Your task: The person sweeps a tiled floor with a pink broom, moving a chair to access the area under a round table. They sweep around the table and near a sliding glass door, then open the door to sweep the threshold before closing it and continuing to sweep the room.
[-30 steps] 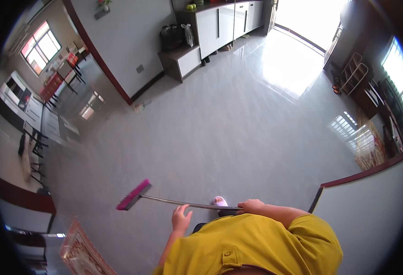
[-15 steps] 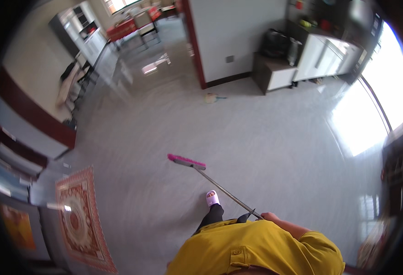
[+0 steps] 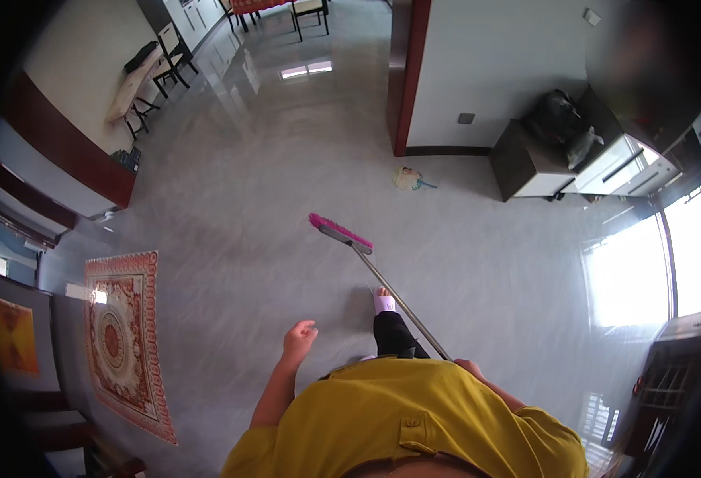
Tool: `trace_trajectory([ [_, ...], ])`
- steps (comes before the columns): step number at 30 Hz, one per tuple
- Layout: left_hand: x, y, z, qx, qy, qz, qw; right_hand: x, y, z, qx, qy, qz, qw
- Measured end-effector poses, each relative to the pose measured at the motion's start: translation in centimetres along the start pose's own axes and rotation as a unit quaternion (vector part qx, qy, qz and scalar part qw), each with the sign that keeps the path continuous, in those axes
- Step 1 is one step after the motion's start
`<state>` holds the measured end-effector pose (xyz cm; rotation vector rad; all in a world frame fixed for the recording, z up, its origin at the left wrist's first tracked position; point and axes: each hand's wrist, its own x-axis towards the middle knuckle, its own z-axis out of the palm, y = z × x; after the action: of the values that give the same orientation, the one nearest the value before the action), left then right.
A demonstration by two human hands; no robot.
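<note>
A long-handled broom (image 3: 402,303) slants from my right side forward and left. Its grey head with bright pink bristles (image 3: 341,233) is at the grey floor ahead of me. My right hand (image 3: 468,368) is wrapped round the upper end of the handle, partly hidden by my yellow shirt. Out at my left side, my left hand (image 3: 300,340) hangs over the floor with nothing in it, its fingers loosely bent and a little apart. One foot in a pale pink slipper (image 3: 384,302) shows beside the handle.
A hand fan (image 3: 408,178) lies on the floor near the wall corner. A low cabinet (image 3: 535,163) with a black bag (image 3: 554,115) stands at the right. A patterned red rug (image 3: 157,342) lies at the left. Farther off are a bench (image 3: 135,84) and chairs.
The view has shifted forward, with the rug and fan now lower in the picture. My left hand has come into view. A slippered foot still shows, and the broom stays in my right hand.
</note>
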<state>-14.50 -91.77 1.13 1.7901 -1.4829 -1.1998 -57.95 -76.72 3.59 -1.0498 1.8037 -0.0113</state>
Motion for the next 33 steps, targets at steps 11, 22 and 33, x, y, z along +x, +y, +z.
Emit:
trace_trajectory([
  [11,5.8,-9.6,-3.0,0.114,-0.058,-0.285,0.95,18.6,-16.4,-14.9,-0.047,-0.006,0.016,0.999],
  [22,25.4,-5.6,-10.8,0.163,0.018,-0.31,0.937,38.3,-37.2,-21.0,-0.04,-0.013,-0.024,0.999],
  [33,68.6,15.1,-18.5,0.066,0.088,-0.089,0.99,51.0,-48.8,-28.8,-0.059,-0.003,-0.001,0.998],
])
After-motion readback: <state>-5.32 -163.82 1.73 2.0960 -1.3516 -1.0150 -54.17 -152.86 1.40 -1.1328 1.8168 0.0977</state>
